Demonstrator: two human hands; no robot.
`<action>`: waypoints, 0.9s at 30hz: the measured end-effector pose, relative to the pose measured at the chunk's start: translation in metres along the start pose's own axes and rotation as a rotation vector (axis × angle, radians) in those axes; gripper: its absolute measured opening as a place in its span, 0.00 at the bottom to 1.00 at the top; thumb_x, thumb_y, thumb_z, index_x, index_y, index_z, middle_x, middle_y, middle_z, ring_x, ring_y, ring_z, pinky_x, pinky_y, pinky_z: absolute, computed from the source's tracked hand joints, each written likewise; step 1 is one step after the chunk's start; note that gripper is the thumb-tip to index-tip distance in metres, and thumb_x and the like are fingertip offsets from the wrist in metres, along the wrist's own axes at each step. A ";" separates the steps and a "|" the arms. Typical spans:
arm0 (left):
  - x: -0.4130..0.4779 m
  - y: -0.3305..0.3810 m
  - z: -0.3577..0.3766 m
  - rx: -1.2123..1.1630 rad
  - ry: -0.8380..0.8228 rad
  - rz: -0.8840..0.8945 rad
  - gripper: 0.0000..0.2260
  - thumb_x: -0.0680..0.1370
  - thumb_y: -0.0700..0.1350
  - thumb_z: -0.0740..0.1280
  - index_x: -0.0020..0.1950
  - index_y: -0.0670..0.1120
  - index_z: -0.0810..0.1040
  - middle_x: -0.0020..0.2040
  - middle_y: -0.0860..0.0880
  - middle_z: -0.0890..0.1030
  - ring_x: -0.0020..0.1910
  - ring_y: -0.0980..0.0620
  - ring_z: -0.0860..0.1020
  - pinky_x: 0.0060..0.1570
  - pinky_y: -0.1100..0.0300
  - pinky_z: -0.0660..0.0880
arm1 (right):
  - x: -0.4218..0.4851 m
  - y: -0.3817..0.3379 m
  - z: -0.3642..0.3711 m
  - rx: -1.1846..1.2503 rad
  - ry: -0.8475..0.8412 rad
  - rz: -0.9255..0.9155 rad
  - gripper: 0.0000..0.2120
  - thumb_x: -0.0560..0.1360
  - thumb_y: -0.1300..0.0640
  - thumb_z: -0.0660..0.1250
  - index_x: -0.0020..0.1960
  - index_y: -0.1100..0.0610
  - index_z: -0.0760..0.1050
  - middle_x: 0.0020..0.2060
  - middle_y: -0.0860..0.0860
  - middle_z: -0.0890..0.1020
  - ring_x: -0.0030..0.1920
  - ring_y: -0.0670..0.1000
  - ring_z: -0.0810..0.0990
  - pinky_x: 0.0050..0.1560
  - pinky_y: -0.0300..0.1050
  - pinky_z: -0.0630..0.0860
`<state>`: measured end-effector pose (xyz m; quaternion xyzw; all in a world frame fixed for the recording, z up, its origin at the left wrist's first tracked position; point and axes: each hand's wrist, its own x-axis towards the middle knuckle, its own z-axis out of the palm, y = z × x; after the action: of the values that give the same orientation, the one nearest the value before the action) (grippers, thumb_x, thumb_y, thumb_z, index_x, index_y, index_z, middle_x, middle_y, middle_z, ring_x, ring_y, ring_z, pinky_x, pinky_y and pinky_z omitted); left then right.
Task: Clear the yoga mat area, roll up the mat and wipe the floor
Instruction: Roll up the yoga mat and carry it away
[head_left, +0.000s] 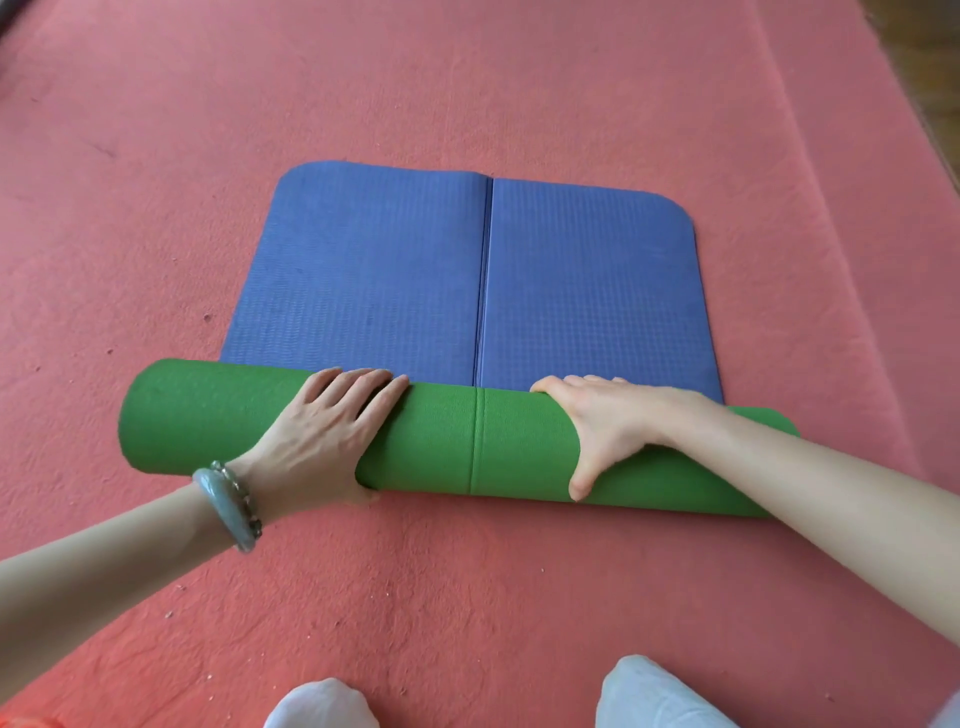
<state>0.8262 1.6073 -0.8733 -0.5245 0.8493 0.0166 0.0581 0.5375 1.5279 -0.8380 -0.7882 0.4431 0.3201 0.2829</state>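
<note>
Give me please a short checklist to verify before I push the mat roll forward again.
1. Both hands on the roll: ok. The left hand and the right hand lie over the green roll, either side of its middle seam.
2. Path ahead free: ok. Nothing lies on the flat blue part of the mat.
3. Roll ends even: not ok. The left end juts out past the flat part's edge.
4. Roll tightness: cannot tell, the ends do not face the camera.
5. Carpet clean: not ok, small crumbs show near the knees.
</note>
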 end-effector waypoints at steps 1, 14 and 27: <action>-0.003 0.003 0.003 0.009 0.016 -0.013 0.54 0.50 0.60 0.76 0.71 0.39 0.66 0.64 0.41 0.74 0.62 0.41 0.74 0.64 0.47 0.63 | 0.004 0.003 -0.006 0.060 -0.060 0.014 0.55 0.54 0.41 0.79 0.71 0.45 0.50 0.56 0.47 0.71 0.57 0.50 0.72 0.58 0.53 0.73; 0.049 -0.019 -0.009 -0.022 -0.106 0.006 0.48 0.52 0.65 0.72 0.67 0.49 0.63 0.57 0.50 0.75 0.55 0.47 0.75 0.54 0.52 0.71 | 0.010 0.016 -0.031 0.130 -0.040 0.095 0.54 0.60 0.45 0.78 0.76 0.45 0.48 0.71 0.49 0.64 0.69 0.52 0.66 0.69 0.52 0.65; 0.056 -0.027 -0.009 -0.010 0.012 0.005 0.53 0.52 0.62 0.75 0.73 0.47 0.61 0.65 0.49 0.73 0.62 0.47 0.72 0.62 0.51 0.67 | 0.018 0.002 0.017 -0.263 0.532 0.095 0.58 0.58 0.42 0.76 0.77 0.52 0.46 0.69 0.57 0.63 0.69 0.58 0.64 0.67 0.57 0.61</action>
<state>0.8245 1.5446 -0.8698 -0.5229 0.8508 0.0179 0.0501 0.5387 1.5301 -0.8621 -0.8527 0.4927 0.1695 0.0372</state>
